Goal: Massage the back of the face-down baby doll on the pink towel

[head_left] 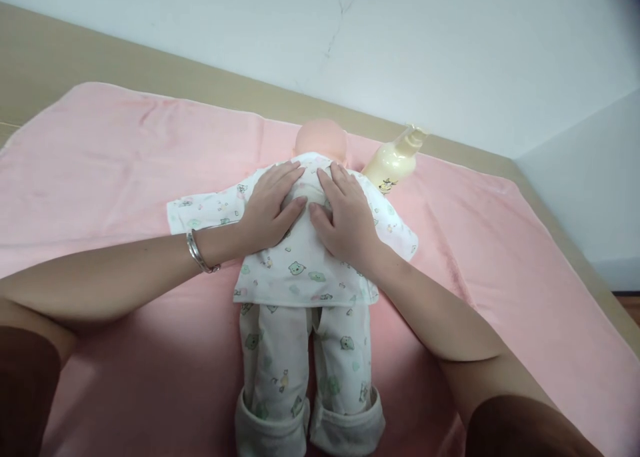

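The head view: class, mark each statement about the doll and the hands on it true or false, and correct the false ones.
1. The left hand and right hand both rest on the back of the doll. True.
2. A silver bracelet circles the right wrist. False: the bracelet circles the left wrist.
3. The trouser cuffs are turned up. True.
4. The pale yellow bottle is to the left of the doll's head. False: the bottle is to the right of it.
5. The blanket under the doll is dark blue. False: the blanket is pink.
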Tool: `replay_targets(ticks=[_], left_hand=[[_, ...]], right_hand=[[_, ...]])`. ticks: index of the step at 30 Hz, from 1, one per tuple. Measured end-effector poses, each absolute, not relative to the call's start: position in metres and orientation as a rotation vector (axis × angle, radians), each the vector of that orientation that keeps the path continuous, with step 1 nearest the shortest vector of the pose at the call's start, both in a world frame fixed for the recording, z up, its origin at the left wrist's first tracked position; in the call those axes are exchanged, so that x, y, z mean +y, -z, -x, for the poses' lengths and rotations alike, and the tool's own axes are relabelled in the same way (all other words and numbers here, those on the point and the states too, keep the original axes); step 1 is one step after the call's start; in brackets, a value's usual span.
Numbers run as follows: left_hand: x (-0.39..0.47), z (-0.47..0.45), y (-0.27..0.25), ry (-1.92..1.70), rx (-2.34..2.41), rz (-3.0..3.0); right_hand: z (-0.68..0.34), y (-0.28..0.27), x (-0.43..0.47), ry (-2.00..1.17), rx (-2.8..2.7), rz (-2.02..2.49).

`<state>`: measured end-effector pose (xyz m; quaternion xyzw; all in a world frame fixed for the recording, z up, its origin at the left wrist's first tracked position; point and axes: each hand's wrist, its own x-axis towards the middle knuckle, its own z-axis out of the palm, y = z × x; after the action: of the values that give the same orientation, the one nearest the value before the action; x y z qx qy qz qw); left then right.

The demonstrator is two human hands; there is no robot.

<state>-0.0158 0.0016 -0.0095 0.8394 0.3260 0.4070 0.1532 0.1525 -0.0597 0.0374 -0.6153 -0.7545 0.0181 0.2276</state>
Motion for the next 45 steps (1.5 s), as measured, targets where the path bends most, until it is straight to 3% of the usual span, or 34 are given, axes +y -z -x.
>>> replay_targets(ticks=[45], left_hand=[[0.0,0.024,0.011,-1.233,0.865,-2.458]], right_hand=[[-0.15,-0.026,-0.06,-0.004,-2.054,1.617]])
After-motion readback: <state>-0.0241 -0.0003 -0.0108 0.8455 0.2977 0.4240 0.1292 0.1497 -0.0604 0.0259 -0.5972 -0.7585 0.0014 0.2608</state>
